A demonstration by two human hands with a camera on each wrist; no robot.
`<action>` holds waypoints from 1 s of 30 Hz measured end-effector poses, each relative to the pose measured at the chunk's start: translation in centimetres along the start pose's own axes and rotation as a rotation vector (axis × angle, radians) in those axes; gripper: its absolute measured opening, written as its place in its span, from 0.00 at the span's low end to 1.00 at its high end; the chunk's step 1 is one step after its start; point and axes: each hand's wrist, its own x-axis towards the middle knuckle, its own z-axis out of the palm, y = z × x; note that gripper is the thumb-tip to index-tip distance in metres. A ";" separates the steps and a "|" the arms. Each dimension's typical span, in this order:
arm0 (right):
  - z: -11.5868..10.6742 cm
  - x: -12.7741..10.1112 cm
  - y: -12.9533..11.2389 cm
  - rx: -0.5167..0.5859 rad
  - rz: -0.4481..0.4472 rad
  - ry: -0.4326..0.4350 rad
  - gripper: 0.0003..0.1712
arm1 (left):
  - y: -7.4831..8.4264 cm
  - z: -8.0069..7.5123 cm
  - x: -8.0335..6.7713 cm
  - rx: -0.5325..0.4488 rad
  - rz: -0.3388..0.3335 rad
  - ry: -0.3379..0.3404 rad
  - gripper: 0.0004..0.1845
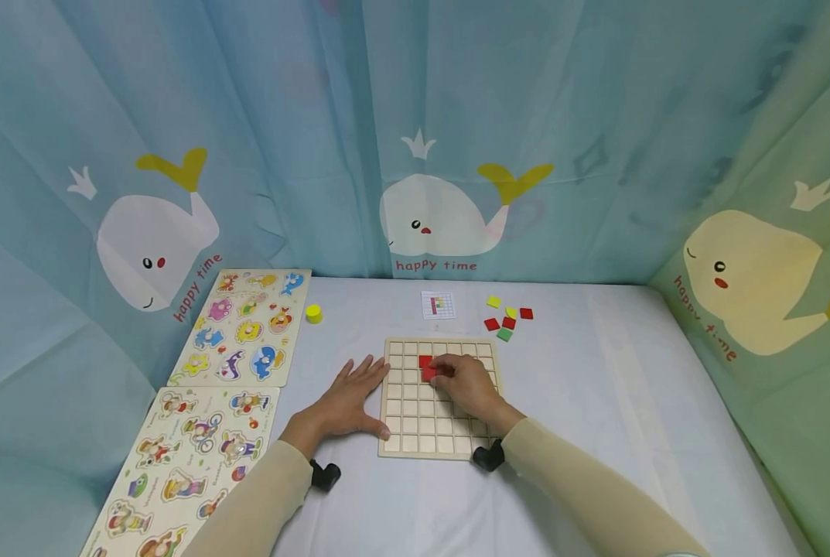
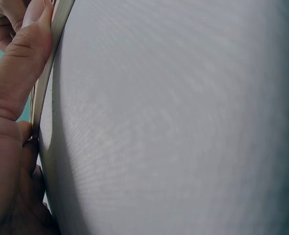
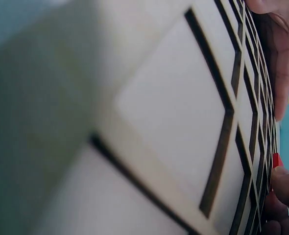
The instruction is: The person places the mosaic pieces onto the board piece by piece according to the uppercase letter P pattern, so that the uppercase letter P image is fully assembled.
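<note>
I count two red square tiles (image 1: 426, 368) under my pinching right hand (image 1: 469, 384) on one wooden grid board (image 1: 437, 397); left hand (image 1: 348, 401) lies flat, released, at its edge.

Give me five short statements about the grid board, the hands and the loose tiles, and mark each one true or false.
1. The right hand rests on the wooden grid board, its fingertips at a red tile. True.
2. The left hand lies flat on top of the animal puzzle. False: it lies on the table with its fingers against the board's left edge; the animal puzzle lies apart, farther left.
3. Most cells of the grid board are filled with tiles. False: only red tiles near the top show, the other visible cells are bare.
4. A loose group of red, yellow and green tiles lies beyond the board. True.
5. The small pattern card lies on the board. False: it lies on the table behind it.
</note>
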 end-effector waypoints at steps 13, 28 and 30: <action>0.6 0.3 -0.1 -0.069 -0.049 0.009 0.13 | 0.0 -0.1 -0.1 -0.015 0.004 0.008 0.70; 0.6 0.1 -0.3 -0.087 -0.035 0.004 0.14 | 0.1 -0.1 -0.2 -0.023 0.015 0.013 0.70; 0.6 0.2 -0.3 -0.089 -0.038 0.006 0.14 | 0.1 -0.1 -0.2 -0.023 0.017 0.014 0.70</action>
